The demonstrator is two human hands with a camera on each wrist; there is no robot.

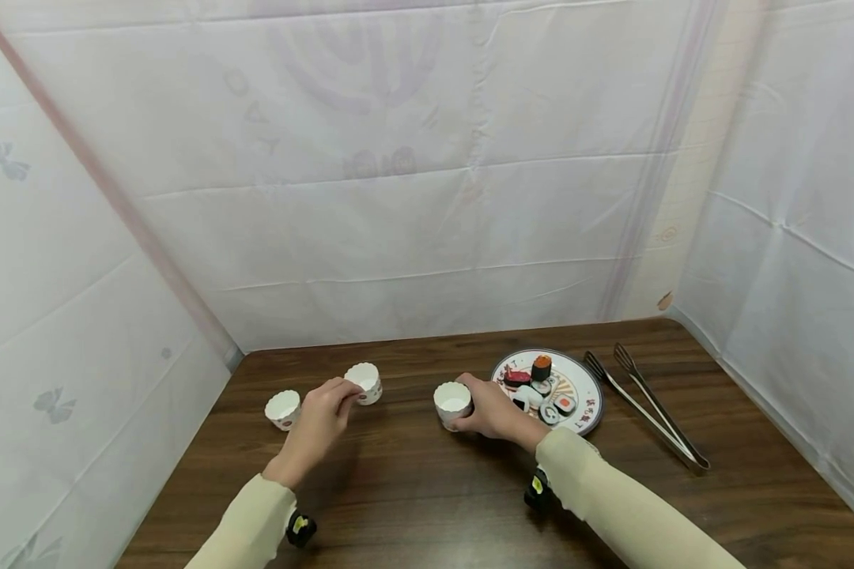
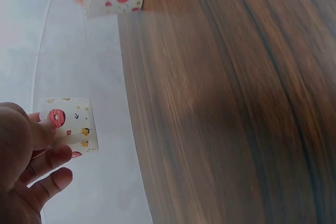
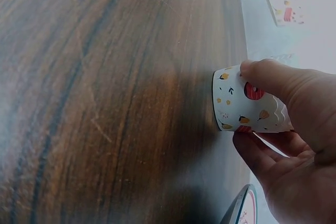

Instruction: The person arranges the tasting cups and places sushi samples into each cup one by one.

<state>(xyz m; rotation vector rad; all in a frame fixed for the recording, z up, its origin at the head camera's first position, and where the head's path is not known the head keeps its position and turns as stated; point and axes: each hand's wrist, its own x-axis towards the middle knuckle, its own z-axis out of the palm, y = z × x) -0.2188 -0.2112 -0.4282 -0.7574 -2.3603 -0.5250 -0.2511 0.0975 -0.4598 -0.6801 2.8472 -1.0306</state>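
Note:
My left hand [image 1: 321, 423] pinches the rim of a white paper baking cup [image 1: 368, 385] between thumb and fingers. Red donuts and small yellow motifs decorate that cup's side in the left wrist view. Another such cup [image 1: 282, 409] stands to the left of this hand. Toward the middle of the table, my right hand [image 1: 493, 408] grips a third paper baking cup [image 1: 451, 401] around its side, thumb on the near wall and fingers on the far one. In the right wrist view this cup [image 3: 231, 100] has its base close over the wood.
Right of my right hand lies a round plate [image 1: 589, 407] with several sushi pieces [image 1: 542, 367], partly covered by the hand. Farther right, metal tongs [image 1: 655, 411] lie spread on the dark wooden table [image 1: 413, 506]. White cloth [image 1: 398, 237] hangs behind the table and at both sides.

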